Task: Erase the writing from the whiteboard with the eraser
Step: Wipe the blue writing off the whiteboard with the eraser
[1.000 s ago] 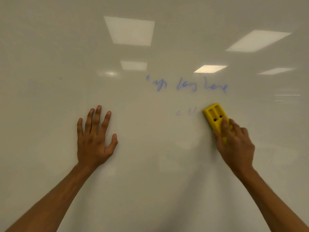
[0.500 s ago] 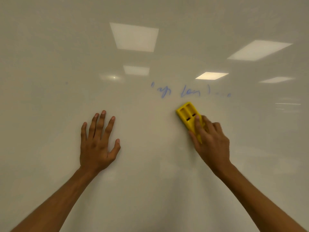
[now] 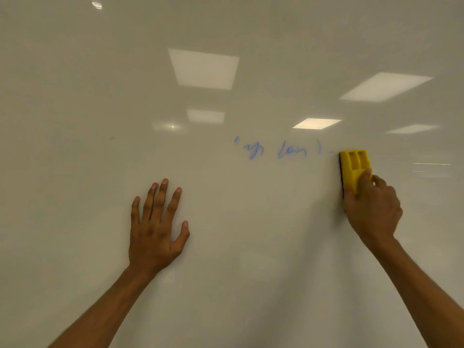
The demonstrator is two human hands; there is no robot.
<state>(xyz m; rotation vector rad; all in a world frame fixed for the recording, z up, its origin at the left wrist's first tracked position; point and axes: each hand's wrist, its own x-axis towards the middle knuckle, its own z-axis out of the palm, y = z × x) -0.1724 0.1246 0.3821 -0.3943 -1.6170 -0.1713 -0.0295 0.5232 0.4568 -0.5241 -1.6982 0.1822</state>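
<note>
Whiteboard (image 3: 75, 71) filled the whole view, glossy, pale grey-white. Reflections of ceiling light panels (image 3: 204, 69) showed across its upper half.

Left hand (image 3: 157, 229) lay flat against the board, palm down, fingers spread and straight, thumb out to the side. It grasped nothing. Forearm ran down toward the lower left corner.

Right hand (image 3: 371, 207) was closed around the lower part of the yellow eraser (image 3: 354, 164), thumb on the near left edge, fingers curled over its back. The eraser stood roughly upright, pressed against the board, its dark felt side visible as a thin strip along the left edge. Two long recesses showed in the yellow plastic back.

Blue writing (image 3: 278, 150) remained in one faint line to the left of the eraser: a small tick, a scrawl, a second scrawl, then a short stroke and a dot just beside the eraser's upper left corner. Letters too smeared to read.

The left hand sat well below and left of the writing, apart from it.
</note>
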